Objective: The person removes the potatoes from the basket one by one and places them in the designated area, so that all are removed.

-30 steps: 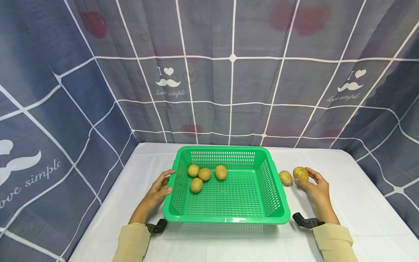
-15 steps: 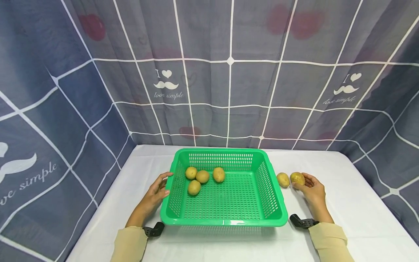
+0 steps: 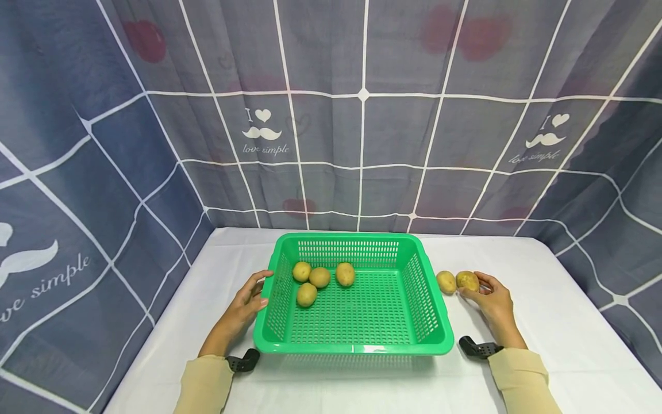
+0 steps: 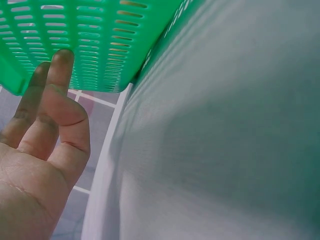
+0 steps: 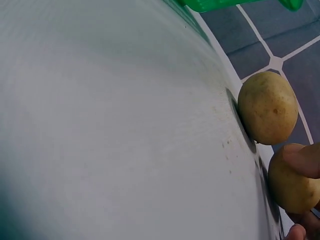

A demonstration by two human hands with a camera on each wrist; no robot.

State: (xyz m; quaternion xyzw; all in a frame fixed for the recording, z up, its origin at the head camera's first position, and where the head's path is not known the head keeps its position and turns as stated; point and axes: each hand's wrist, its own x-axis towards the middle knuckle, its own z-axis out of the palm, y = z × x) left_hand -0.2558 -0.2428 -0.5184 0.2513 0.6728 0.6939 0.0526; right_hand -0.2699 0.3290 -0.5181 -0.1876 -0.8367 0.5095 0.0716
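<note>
A green plastic basket (image 3: pixel 357 348) with slotted walls stands in the middle of the table. Several potatoes (image 3: pixel 319 278) lie in its left and back part. My left hand (image 3: pixel 247 302) is at the basket's left side, fingertips right at the wall, as the left wrist view also shows with its fingers (image 4: pixel 61 75) below the slots. To the right of the basket, my right hand (image 3: pixel 495 302) holds a potato (image 3: pixel 467 280) between thumb and fingers, low over the cloth. Another potato (image 5: pixel 267 107) lies just left of it, close to the basket.
A white cloth (image 3: pixel 548 322) covers the table. Grey-blue curtains with white grid lines (image 3: pixel 331 132) hang behind it and at both sides. Black wrist straps (image 3: pixel 244 361) sit at both sleeves.
My right hand has moved left and down with its potato, bringing it right beside the other potato. The left hand stays at the basket's side. The head view has shifted slightly.
</note>
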